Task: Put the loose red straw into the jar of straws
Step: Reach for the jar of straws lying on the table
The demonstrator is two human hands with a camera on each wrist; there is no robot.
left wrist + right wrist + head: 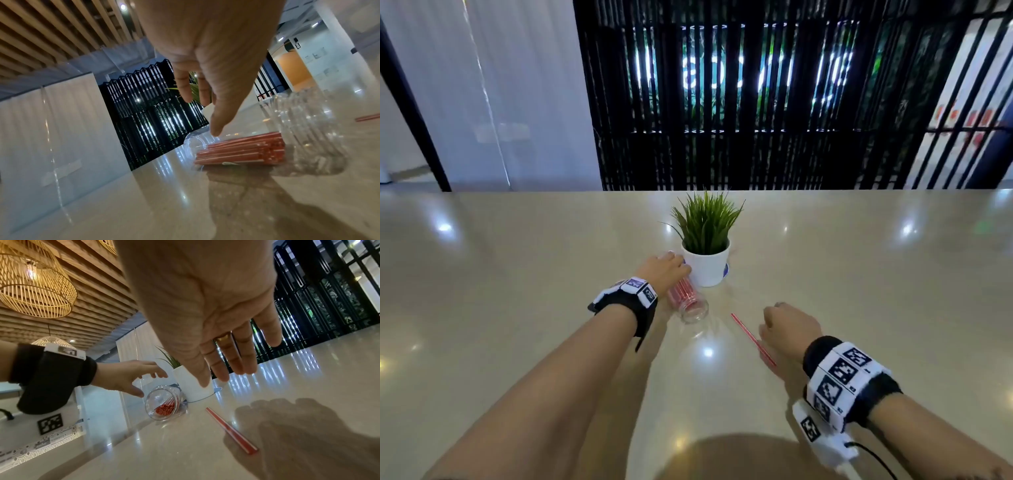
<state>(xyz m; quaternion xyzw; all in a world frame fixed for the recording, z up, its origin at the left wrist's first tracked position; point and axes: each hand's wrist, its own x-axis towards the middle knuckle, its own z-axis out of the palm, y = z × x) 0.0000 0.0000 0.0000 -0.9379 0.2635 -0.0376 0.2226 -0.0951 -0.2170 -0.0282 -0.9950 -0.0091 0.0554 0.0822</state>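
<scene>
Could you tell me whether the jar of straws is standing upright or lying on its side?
On its side: the jar lies on the table, open mouth facing the camera, straws lying lengthwise inside.

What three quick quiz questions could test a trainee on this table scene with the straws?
1. True or false: the jar stands upright.
2. The loose red straw lies nearest which hand: A left, B right?
3. What stands just behind the jar?

Key: 1 false, it lies on its side, mouth toward the person. 2 B. 3 A white potted plant.
</scene>
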